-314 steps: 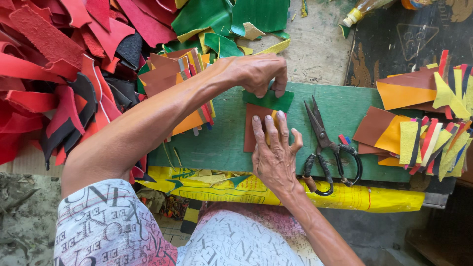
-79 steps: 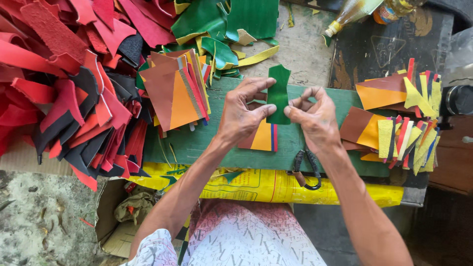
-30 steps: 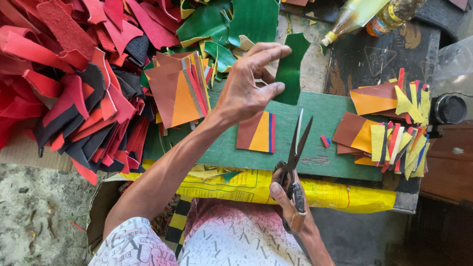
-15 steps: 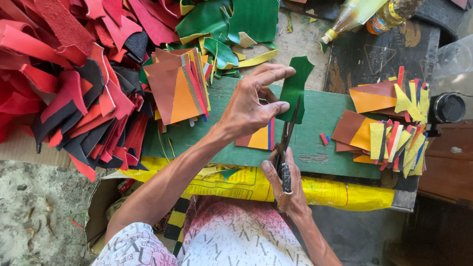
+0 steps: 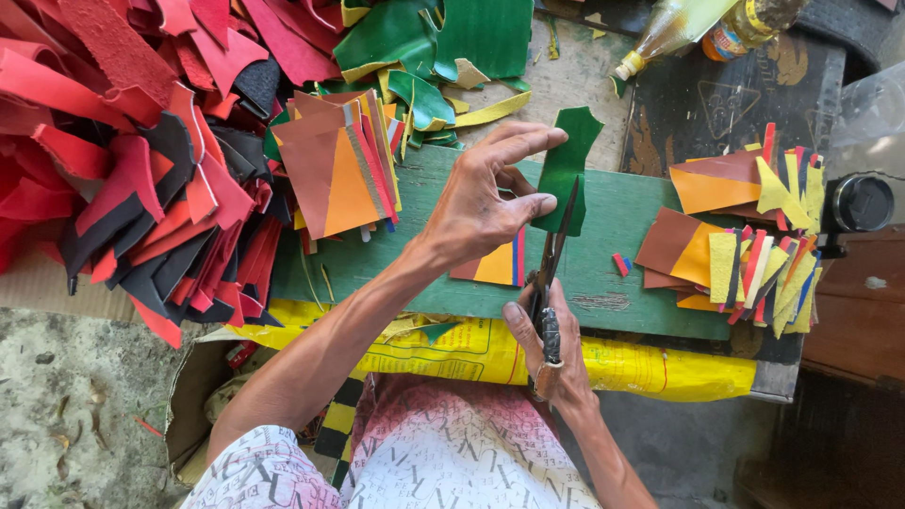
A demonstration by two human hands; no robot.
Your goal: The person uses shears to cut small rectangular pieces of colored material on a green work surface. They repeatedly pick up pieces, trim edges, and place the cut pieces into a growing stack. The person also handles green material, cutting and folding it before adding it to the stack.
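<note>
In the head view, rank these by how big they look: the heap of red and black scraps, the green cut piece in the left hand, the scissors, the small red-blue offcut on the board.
1. Heap of red and black scraps
2. Green cut piece and scissors: too alike to rank
3. Small red-blue offcut

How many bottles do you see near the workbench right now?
2: a clear plastic bottle of yellowish liquid lies tilted at the top edge, and a second bottle with a coloured label sits right beside it. Others may be hidden out of frame.
</note>
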